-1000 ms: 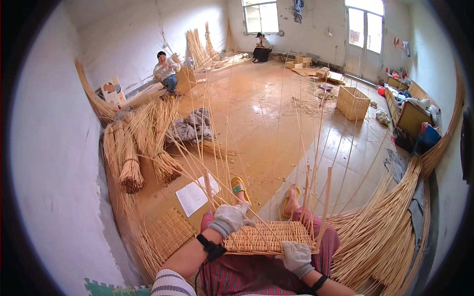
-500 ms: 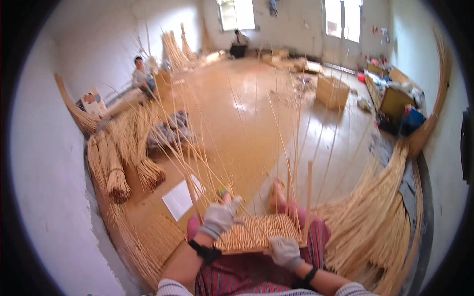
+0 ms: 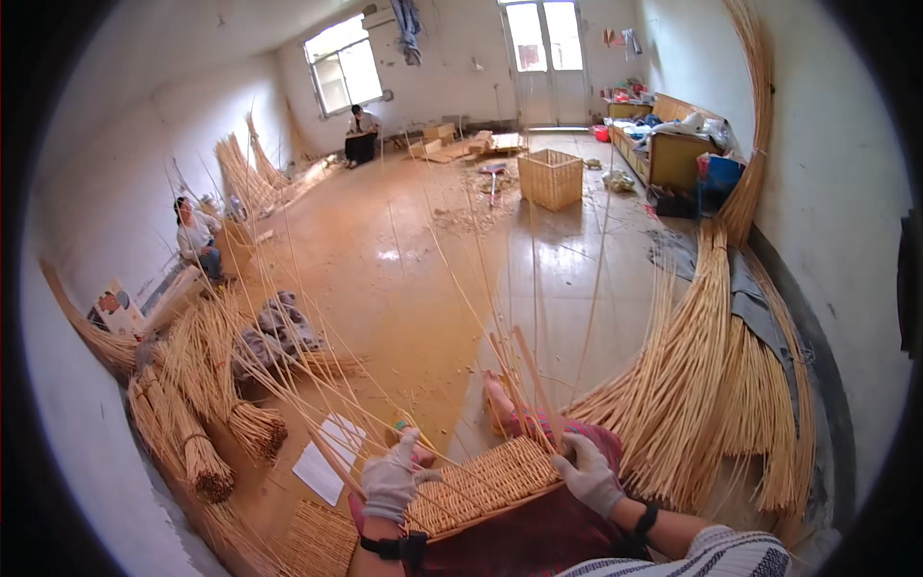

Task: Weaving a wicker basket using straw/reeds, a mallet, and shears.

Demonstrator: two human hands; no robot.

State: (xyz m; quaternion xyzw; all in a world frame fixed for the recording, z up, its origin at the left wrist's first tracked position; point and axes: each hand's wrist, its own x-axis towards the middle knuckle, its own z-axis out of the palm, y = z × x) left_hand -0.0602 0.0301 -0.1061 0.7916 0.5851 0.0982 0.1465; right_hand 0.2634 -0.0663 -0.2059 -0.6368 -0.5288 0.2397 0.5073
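A woven wicker panel [image 3: 492, 481] lies across my lap, with long thin rods rising from its far edge and a thicker stick near each end. My gloved left hand [image 3: 389, 484] is closed at the panel's left end, among several loose rods. What its fingers grip is hidden. My gloved right hand [image 3: 589, 473] grips the panel's right end, thumb on the near side, beside the thick stick [image 3: 536, 380] there. Both wrists wear black bands.
Wicker bundles lie left [image 3: 197, 452] and a large loose sheaf [image 3: 673, 385] spreads right. On the floor are a white paper sheet [image 3: 329, 459], another woven panel [image 3: 312, 539] and a square basket [image 3: 551, 180]. Two people sit farther back. A cluttered bench [image 3: 673, 159] stands far right.
The view has swung right and lifted. My right hand has moved from the panel's near edge up to its right end. My left hand has shifted to the panel's left end.
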